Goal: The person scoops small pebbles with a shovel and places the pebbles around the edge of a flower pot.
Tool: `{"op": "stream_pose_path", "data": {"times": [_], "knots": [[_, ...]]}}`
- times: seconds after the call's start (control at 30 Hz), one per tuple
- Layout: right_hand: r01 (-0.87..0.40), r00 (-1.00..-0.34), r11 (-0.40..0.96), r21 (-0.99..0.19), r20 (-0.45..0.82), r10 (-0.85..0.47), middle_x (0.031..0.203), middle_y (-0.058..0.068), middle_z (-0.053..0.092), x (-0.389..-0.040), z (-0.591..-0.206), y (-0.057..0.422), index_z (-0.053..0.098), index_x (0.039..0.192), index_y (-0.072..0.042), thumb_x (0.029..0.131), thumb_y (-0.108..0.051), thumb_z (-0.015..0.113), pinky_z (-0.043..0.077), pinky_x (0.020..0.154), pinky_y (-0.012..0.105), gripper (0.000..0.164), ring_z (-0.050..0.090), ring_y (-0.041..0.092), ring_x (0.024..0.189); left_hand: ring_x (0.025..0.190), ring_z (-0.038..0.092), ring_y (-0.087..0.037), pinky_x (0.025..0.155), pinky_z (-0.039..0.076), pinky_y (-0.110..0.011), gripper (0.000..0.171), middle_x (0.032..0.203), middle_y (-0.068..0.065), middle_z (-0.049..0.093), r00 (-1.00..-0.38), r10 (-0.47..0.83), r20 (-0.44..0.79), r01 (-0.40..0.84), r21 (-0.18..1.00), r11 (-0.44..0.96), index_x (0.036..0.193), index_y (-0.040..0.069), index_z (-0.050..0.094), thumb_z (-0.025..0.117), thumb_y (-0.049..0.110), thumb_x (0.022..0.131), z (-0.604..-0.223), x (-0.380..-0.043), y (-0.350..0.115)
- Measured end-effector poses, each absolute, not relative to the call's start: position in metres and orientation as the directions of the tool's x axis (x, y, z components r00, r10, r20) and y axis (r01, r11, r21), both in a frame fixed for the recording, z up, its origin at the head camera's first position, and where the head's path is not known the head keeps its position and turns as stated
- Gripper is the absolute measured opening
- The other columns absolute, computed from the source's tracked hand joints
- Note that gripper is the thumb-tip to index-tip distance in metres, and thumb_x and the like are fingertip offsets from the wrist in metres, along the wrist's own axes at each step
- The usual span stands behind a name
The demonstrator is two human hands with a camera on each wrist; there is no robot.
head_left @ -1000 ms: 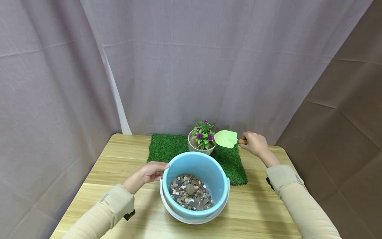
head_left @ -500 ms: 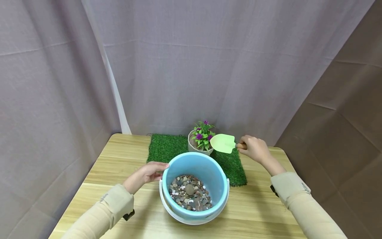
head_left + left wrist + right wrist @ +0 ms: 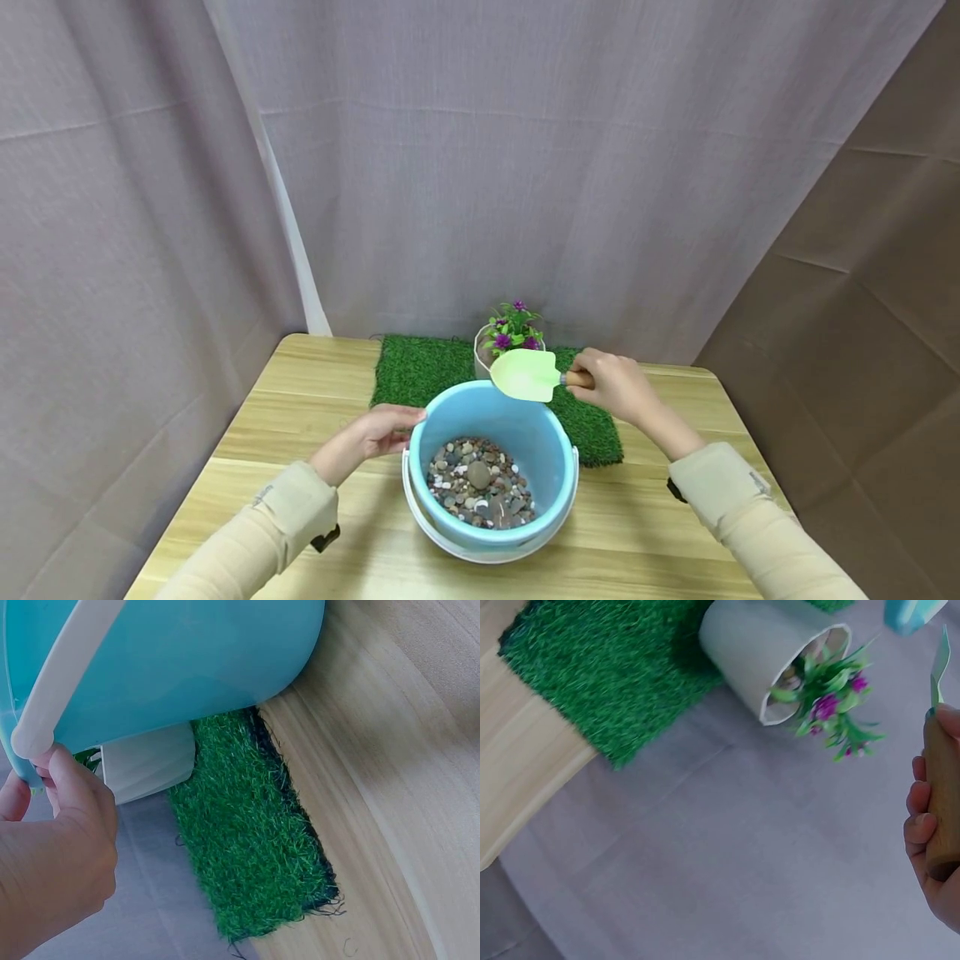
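A light blue bucket with pebbles in its bottom stands at the middle of the table. My left hand pinches the bucket's rim at the left, thumb on one side and fingers on the other; in the left wrist view the hand is beside the white handle's pivot. My right hand grips the wooden handle of a trowel. The trowel's pale green blade hangs over the bucket's far rim, with nothing visible on it.
Behind the bucket, a white pot with a purple-flowered plant stands on a green turf mat. The wooden table reaches back to a grey curtain. Brown cloth hangs at the right.
My right hand has moved left and toward me with the trowel, from beside the flower pot to over the bucket's far rim. My left hand and the bucket have stayed in place.
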State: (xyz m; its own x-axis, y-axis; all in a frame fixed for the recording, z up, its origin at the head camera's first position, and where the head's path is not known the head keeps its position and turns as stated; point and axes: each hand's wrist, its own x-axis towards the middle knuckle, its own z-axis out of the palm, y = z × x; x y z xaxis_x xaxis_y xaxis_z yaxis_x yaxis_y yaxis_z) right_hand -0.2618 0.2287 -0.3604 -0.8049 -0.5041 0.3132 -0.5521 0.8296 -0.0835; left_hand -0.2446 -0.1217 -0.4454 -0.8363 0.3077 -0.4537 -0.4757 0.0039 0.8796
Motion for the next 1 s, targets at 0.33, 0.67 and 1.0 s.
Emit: {"op": "stream_pose_path", "data": {"times": [0.33, 0.67, 1.0], "knots": [[-0.635, -0.748, 0.771, -0.039, 0.280, -0.602, 0.069, -0.006, 0.049, -0.249, -0.364, 0.209, 0.060, 0.077, -0.013, 0.077, -0.017, 0.077, 0.034, 0.044, 0.015, 0.017, 0.039, 0.003, 0.055, 0.067, 0.060, -0.005, 0.064, 0.058, -0.014, 0.046, 0.076, 0.002, 0.062, -0.836, 0.299, -0.460, -0.481, 0.877, 0.005, 0.132, -0.011, 0.043, 0.056, 0.012, 0.094, -0.444, -0.246, -0.123], [-0.692, -0.704, 0.721, 0.011, 0.207, -0.679, 0.064, -0.008, 0.042, -0.240, -0.375, 0.191, 0.052, 0.069, -0.016, 0.079, -0.016, 0.074, 0.027, 0.044, 0.012, 0.024, 0.031, 0.001, 0.052, 0.068, 0.059, -0.006, 0.065, 0.058, -0.014, 0.048, 0.078, 0.001, 0.061, -0.836, 0.290, -0.466, -0.484, 0.875, 0.010, 0.132, -0.011, 0.044, 0.058, 0.013, 0.093, -0.445, -0.246, -0.124], [-0.751, -0.651, 0.660, 0.022, 0.141, -0.746, 0.060, -0.009, 0.032, -0.235, -0.383, 0.177, 0.043, 0.060, -0.018, 0.076, -0.010, 0.073, 0.023, 0.047, 0.012, 0.034, 0.025, 0.001, 0.052, 0.068, 0.058, -0.006, 0.065, 0.058, -0.014, 0.048, 0.079, 0.001, 0.061, -0.837, 0.294, -0.461, -0.481, 0.877, 0.006, 0.133, -0.010, 0.043, 0.058, 0.013, 0.093, -0.446, -0.246, -0.123]]}}
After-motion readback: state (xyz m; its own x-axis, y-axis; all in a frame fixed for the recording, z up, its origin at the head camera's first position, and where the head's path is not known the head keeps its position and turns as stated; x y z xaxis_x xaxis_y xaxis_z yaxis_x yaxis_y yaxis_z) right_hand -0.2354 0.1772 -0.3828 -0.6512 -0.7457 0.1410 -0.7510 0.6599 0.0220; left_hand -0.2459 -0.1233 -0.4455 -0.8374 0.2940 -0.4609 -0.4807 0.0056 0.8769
